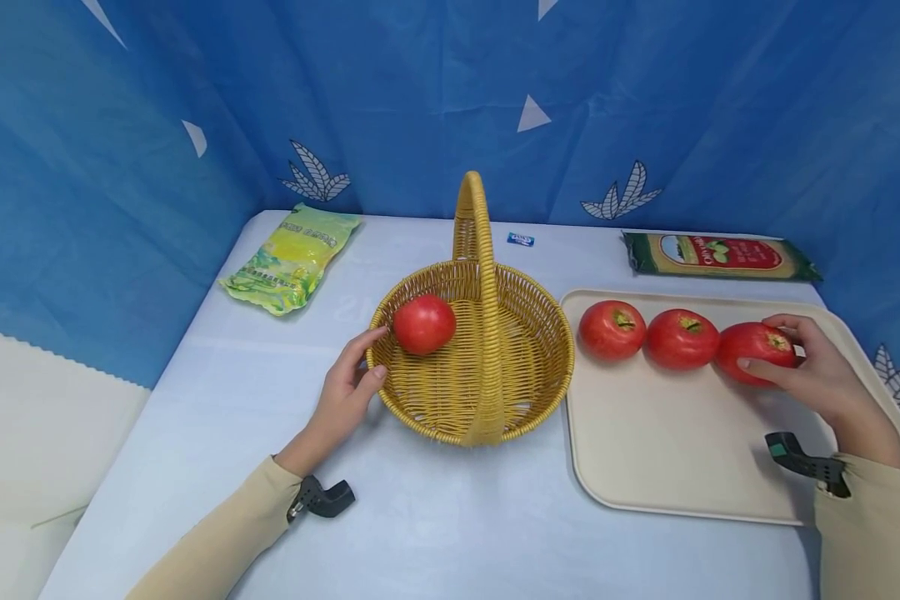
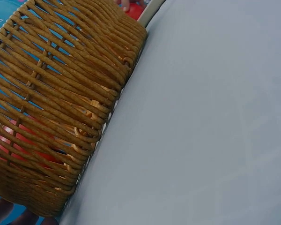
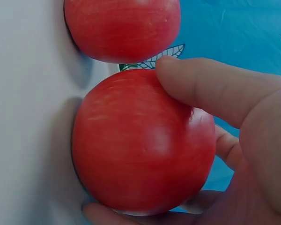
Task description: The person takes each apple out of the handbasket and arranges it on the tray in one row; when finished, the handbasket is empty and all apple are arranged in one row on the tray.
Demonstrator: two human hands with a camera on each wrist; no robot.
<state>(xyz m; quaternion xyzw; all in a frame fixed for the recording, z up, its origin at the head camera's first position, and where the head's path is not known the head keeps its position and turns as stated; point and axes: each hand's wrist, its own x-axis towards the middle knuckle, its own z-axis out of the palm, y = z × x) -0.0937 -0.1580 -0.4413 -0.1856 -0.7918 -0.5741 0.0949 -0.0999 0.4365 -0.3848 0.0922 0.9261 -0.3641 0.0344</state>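
On the right, my right hand (image 1: pixel 825 367) grips a red apple (image 3: pixel 143 145), thumb on one side and fingers round the other. The apple lies at the end of a row on the beige tray (image 1: pixel 675 450), beside a middle apple (image 1: pixel 682 339) and a left one (image 1: pixel 612 331). My left hand (image 1: pixel 345 387) rests against the left rim of a yellow wicker basket (image 1: pixel 536 358), thumb and fingertips at the edge. Inside the basket, near that hand, sits another red apple (image 1: pixel 424 324). Through the weave, the left wrist view shows its red side (image 2: pixel 25 140).
The basket's tall arched handle (image 1: pixel 487 308) rises over its middle. A green-yellow packet (image 1: pixel 294 258) lies at the back left. Behind the tray is a long green-and-red package (image 1: pixel 720 255). A small blue wrapper (image 1: pixel 521 239) lies behind the basket on the white table (image 1: pixel 450 517).
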